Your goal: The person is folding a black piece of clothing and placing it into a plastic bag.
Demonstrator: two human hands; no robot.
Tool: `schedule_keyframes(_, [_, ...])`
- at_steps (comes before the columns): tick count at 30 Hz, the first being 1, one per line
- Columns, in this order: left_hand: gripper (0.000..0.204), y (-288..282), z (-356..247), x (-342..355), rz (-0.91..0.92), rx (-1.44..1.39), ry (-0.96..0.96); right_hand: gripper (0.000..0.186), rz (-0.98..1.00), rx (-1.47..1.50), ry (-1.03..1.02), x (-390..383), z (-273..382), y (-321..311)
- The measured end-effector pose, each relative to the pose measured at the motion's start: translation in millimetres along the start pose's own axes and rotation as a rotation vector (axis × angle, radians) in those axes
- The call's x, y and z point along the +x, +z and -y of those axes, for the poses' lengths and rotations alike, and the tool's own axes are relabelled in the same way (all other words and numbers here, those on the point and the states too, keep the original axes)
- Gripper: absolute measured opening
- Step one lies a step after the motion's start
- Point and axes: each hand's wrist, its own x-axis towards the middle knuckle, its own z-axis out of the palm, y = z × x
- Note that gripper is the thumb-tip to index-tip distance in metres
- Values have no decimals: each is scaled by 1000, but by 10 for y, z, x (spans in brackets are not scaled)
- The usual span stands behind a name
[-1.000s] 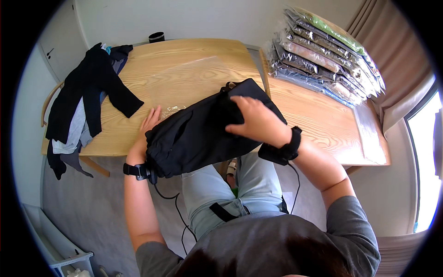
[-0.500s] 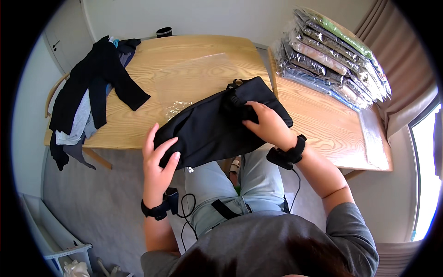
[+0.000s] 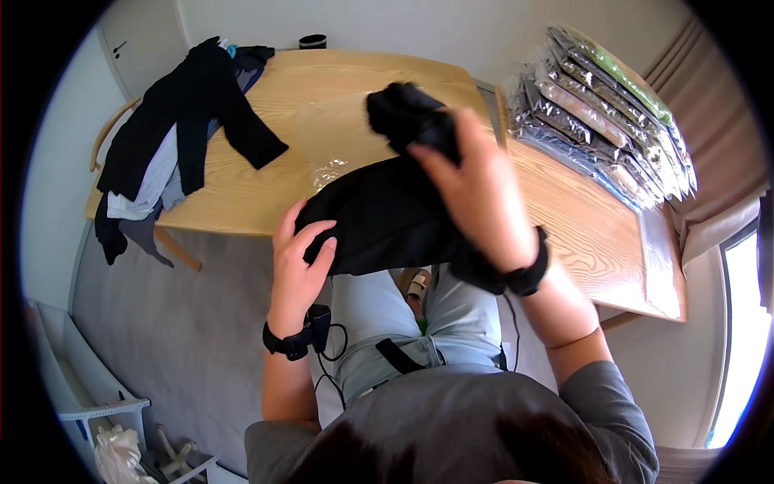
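Observation:
A folded black garment [image 3: 379,218] lies at the table's near edge, over my lap. My left hand [image 3: 302,258] grips its left end, thumb and fingers bent over the cloth. At the other end my right hand [image 3: 484,185], smeared by motion, is closed on a bunched part of the same garment and holds it raised above the rest. Where the right fingers meet the cloth is partly hidden. Just behind the garment, a clear plastic bag [image 3: 332,171] is spread on the wooden table [image 3: 387,68].
Loose clothes, with a black long-sleeved garment [image 3: 173,113] on top, are heaped at the table's left. Bagged folded garments [image 3: 597,113] are stacked at the right, near a flat clear bag [image 3: 659,262]. A grey bin [image 3: 68,363] stands on the floor at lower left.
My right hand has lifted the bunched part of the black garment up and away from me. The left hand keeps its place at the left end. The view has shifted slightly.

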Motion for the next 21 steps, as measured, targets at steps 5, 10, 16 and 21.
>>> schedule_keyframes(5, [36, 55, 151, -35, 3, -68, -17, 60, 148, -62, -201, -541, 324, 845])
schedule_keyframes(10, [42, 34, 343, -223, -125, -323, -33, 63, 274, -44, -135, -760, 290, 1075])
schedule_keyframes(16, [31, -82, 157, -360, -266, -558, -510, 61, 197, -36, -197, -659, 244, 865])
schedule_keyframes(21, [53, -24, 83, -347, -155, -1073, -619, 56, 335, -247, -343, -922, 255, 1022])
